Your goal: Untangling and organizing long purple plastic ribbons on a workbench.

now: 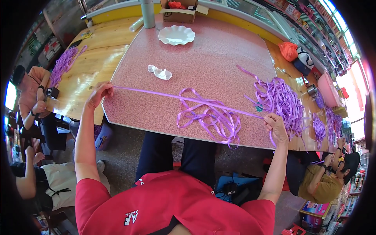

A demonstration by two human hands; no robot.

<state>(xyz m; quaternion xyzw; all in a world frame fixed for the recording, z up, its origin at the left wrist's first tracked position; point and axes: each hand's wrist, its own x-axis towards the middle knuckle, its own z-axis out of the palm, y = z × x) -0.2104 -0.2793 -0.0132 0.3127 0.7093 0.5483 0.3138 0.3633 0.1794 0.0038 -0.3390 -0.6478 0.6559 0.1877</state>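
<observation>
red shirt lowest; my left hand and right hand each pinch the purple ribbon taut above the pink table. i'd keep tension even, clear of the loose loops.

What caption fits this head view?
Left hand and right hand stretch a purple ribbon taut above a pink table.

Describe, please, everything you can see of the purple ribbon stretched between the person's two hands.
The purple ribbon is a narrow, flat, glossy strip that looks like plastic. It runs taut in a straight line just above the pink speckled table, pinched at one end by the left hand and at the other by the right hand. It passes over a loose tangle of similar ribbon.
</observation>
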